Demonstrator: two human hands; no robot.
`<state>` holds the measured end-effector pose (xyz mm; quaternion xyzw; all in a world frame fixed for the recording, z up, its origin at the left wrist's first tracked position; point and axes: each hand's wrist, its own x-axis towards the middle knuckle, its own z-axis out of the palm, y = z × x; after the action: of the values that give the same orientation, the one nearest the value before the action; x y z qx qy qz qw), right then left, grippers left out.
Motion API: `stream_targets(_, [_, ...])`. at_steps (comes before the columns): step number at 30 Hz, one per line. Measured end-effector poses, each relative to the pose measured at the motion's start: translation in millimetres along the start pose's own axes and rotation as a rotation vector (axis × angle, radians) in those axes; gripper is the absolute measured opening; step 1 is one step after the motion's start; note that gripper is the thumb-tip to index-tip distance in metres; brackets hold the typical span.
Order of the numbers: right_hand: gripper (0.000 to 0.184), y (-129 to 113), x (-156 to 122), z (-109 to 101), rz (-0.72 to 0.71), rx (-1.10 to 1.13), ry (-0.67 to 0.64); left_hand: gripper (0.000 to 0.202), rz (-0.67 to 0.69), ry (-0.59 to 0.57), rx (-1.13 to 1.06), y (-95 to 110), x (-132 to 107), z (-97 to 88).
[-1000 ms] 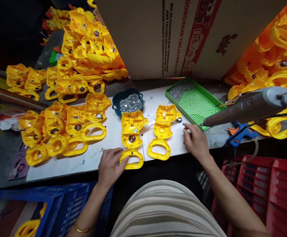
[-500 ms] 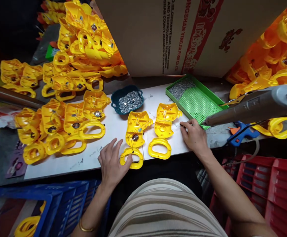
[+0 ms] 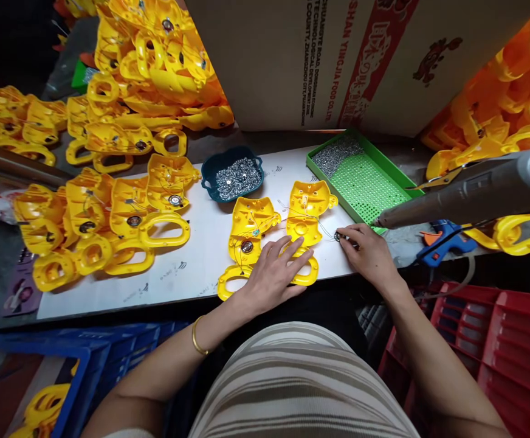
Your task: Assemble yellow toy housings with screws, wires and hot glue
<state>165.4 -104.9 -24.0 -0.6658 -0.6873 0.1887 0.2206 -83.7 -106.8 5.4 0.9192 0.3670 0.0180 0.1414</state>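
My right hand pinches a small round speaker at its edge, just right of the yellow plastic shell half. Thin wires run from the speaker leftward across that shell. My left hand, fingers spread, lies over the shell's yellow ring handle and hides part of it. Beside it, a second yellow shell half lies open side up, with a round speaker seated in it and wires inside. Its ring handle is partly behind my left wrist.
A dark teal basket and a green tray hold small screws. A grey electric screwdriver juts in from the right, above a blue glue gun. More yellow shells line the left side. A cardboard box stands behind.
My left hand has moved right, from the left shell's handle to the right one. My right hand still pinches the speaker, which now shows more clearly. The camera view has shifted slightly.
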Motion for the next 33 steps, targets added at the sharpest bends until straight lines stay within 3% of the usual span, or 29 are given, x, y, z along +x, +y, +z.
stream_targets(7, [0.025, 1, -7, 1, 0.014, -0.001, 0.036, 0.067, 0.022, 0.099, -0.098, 24, 4, 17.8])
stream_targets(14, [0.023, -29, -18, -15, -0.001, 0.122, 0.319, 0.071, 0.011, 0.134, -0.095, 33, 6, 21.2])
stream_targets(17, [0.021, -48, -11, -14, -0.078, 0.086, 0.208, 0.071, -0.012, 0.143, -0.083, 37, 8, 19.6])
stream_targets(21, [0.022, -57, 1, 3, -0.055, -0.051, 0.038, 0.067, -0.017, 0.159, -0.069, 41, 9, 20.0])
stream_targets(25, [0.023, -56, 5, 14, -0.021, -0.127, -0.01, 0.063, -0.009, 0.159, -0.075, 40, 9, 22.8])
stream_targets(33, [0.022, -61, 8, 9, -0.003, -0.16, -0.085, 0.065, 0.033, 0.231, -0.094, 39, 9, 23.9])
